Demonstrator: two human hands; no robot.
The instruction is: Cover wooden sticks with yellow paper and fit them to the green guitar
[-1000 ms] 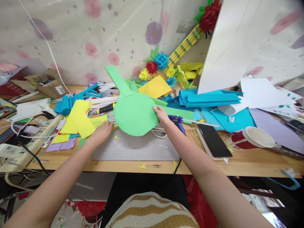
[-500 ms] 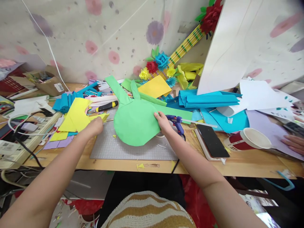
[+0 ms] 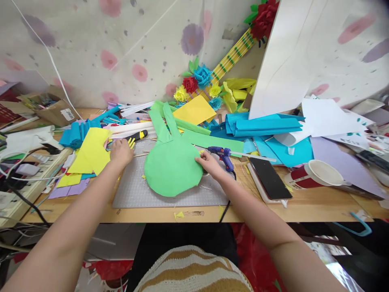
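Note:
A green paper cutout [image 3: 173, 170], round with two long ear-like strips at its top, lies tilted over the grey cutting mat [image 3: 127, 198]. My right hand [image 3: 209, 163] pinches its right edge between thumb and fingers. A tiny yellow bit shows at those fingertips. To the left, my left hand [image 3: 121, 152] is closed around a small piece of yellow fringed paper [image 3: 131, 142], whose strips stick out past the fingers; the grip itself is partly hidden. Just behind that hand lies a black and yellow utility knife [image 3: 138, 136]. A purple glue gun [image 3: 223, 154] rests beside my right hand.
Yellow paper sheets [image 3: 91, 152] and a power strip [image 3: 60, 164] lie on the left. At right are a phone [image 3: 270, 178], a paper cup [image 3: 316, 174] and blue paper [image 3: 264, 125]. A flower-decorated paper guitar [image 3: 232, 61] leans behind, near a white board [image 3: 279, 61].
My left hand has shifted slightly up and left, turning so the yellow strips point upward. The green cutout has rotated, its ears swinging right. Another person's hand at far right has gone from view.

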